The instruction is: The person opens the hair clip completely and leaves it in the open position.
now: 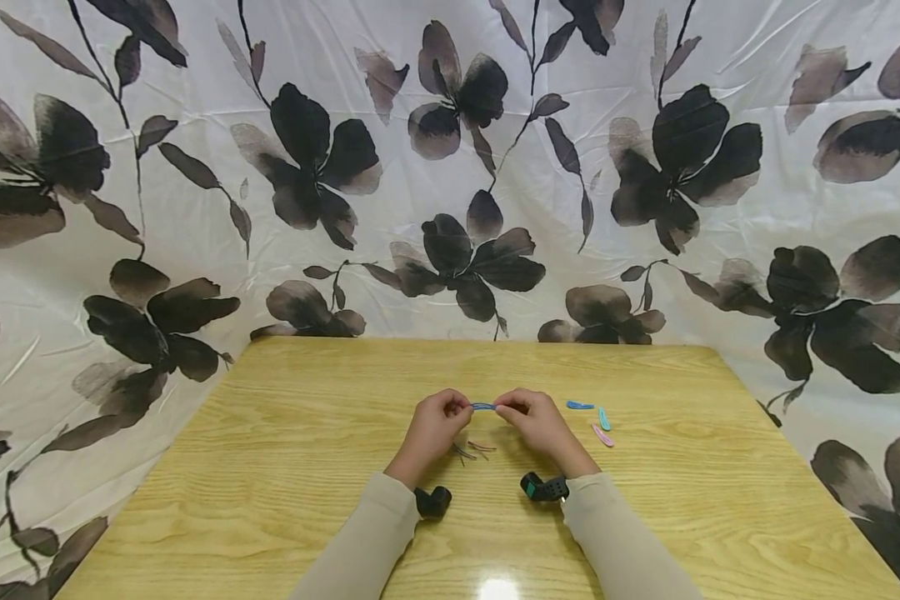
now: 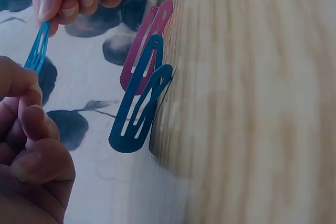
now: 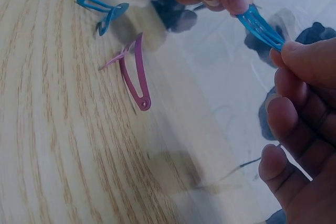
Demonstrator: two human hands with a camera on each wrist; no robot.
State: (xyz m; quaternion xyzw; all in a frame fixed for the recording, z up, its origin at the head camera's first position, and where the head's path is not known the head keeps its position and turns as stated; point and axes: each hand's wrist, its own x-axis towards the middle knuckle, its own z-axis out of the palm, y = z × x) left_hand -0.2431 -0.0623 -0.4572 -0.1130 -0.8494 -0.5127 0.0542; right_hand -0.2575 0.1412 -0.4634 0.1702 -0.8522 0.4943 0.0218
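Over the middle of the table, a blue snap hair clip (image 1: 483, 406) is stretched between both hands. My left hand (image 1: 435, 423) pinches one end between thumb and finger; my right hand (image 1: 534, 417) pinches the other. In the right wrist view the clip (image 3: 261, 27) shows its narrow slots, with thumbs at each end. Below the hands lie a pink snap clip (image 3: 140, 72) and a blue-green snap clip (image 2: 126, 111), both popped open with their inner strips sticking out.
Right of my right hand, a blue clip (image 1: 580, 405), a light blue clip (image 1: 604, 418) and a pink clip (image 1: 602, 435) lie on the wooden table (image 1: 292, 417). A floral cloth (image 1: 390, 183) hangs behind the table's far edge.
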